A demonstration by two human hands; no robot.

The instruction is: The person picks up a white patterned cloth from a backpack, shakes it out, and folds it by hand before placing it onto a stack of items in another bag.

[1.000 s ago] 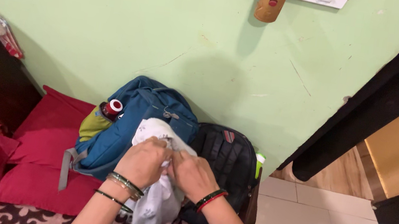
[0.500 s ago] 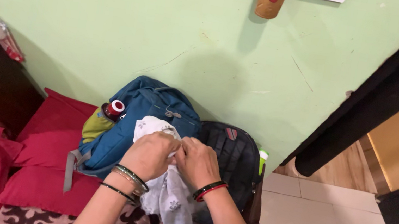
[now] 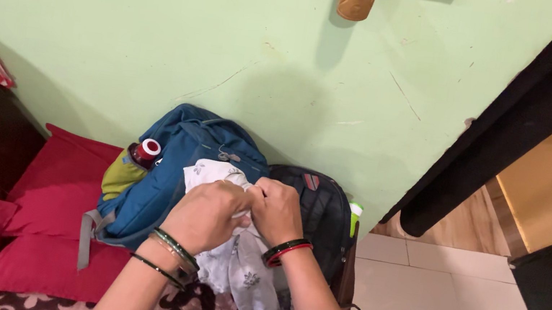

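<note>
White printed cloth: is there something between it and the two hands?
Nothing visible. The left hand and the right hand both grip the white printed cloth directly, in front of the blue fabric backpack and the black backpack.

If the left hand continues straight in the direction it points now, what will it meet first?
The left hand points up and slightly right, already gripping the white printed cloth together with the right hand. Beyond the cloth, it would probably meet the blue backpack; depth is unclear.
</note>
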